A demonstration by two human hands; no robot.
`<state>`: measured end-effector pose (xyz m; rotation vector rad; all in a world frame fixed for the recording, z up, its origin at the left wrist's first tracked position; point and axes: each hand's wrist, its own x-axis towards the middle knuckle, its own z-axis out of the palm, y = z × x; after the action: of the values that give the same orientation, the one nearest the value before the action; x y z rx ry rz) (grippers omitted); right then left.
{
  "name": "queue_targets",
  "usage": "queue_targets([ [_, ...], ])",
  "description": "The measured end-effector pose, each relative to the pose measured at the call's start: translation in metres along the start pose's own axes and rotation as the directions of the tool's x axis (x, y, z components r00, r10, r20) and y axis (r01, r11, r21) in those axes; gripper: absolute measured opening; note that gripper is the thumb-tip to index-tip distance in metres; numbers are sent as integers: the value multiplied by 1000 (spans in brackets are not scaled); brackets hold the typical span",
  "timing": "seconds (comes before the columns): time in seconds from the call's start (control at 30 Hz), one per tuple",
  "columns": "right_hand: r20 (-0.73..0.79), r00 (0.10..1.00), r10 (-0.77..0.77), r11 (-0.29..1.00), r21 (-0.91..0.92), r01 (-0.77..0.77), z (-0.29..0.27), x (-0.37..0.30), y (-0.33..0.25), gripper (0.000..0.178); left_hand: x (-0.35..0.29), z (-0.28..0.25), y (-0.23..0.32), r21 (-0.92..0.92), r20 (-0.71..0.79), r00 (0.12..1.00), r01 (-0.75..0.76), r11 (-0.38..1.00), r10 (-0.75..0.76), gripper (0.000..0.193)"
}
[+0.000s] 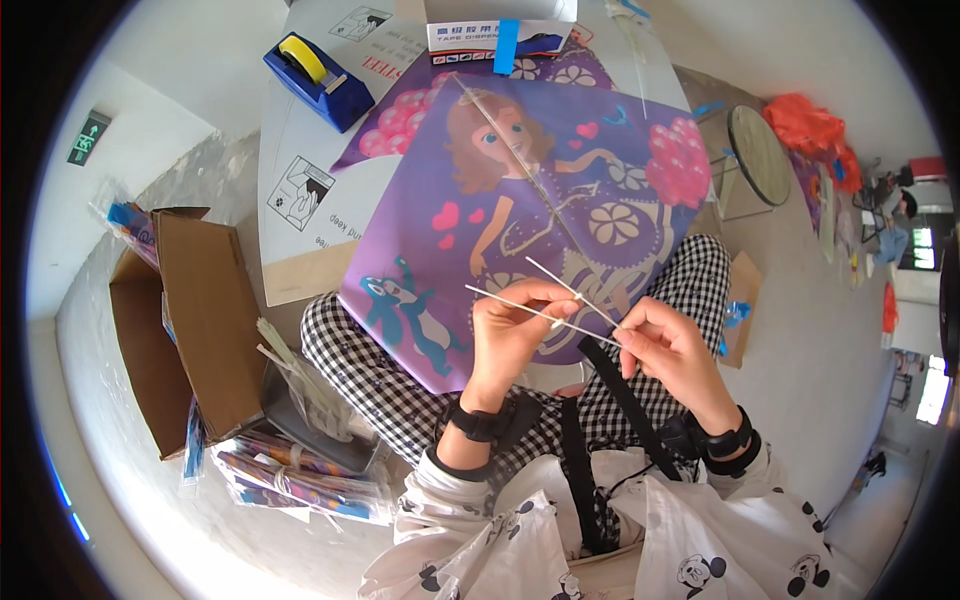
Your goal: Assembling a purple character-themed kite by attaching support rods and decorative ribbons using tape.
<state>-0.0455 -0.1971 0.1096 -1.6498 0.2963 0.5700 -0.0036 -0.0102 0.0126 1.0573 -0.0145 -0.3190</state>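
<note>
Two thin white rods [492, 296] are held above a purple kite sheet [405, 240] spread over my lap and the work surface. My left hand [505, 335] is closed, pinching the rods near small white fittings on them. At their right ends, where the rods come close together, my right hand [668, 350] grips them between thumb and fingers. The sheet bears a printed princess figure, pink hearts and a blue-and-white animal. A long thin spine rod [515, 150] runs slantwise down its middle. Part of the sheet's lower edge is hidden by my hands.
A blue tape dispenser [335, 100] and a white carton [462, 38] with a blue tape strip stand on the printed board [285, 240]. At left are a cardboard box [228, 315], a grey bin [300, 405] and bagged kites [300, 480]. A round stool [760, 158] stands at right.
</note>
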Motion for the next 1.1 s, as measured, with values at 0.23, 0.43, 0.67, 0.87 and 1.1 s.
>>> queue_targets([
  [0.23, -49, 952, -301, 949, -119, 293, 9, 48, -1, 10, 0, 17, 0, -51, 86, 996, 21, 998, -16, 25],
  [0.43, -3, 758, -652, 600, -614, 513, 15, 93, -27, 6, 31, 10, 9, -162, -230, 971, 31, 986, -68, 20],
  [0.67, 26, 412, -911, 183, -870, 457, -61, 166, -48, 5, 102, -57, 24, -272, -377, 901, 114, 955, -215, 24],
  [0.87, 43, 558, -829, 198, -910, 365, -146, 219, 3, 10, 124, -105, 23, -224, -452, 790, 350, 909, -415, 31],
  [1.1, 41, 479, -877, 121, -946, 302, -177, 240, 32, 19, 125, 40, 10, 953, 161, 981, -126, 277, -108, 45],
])
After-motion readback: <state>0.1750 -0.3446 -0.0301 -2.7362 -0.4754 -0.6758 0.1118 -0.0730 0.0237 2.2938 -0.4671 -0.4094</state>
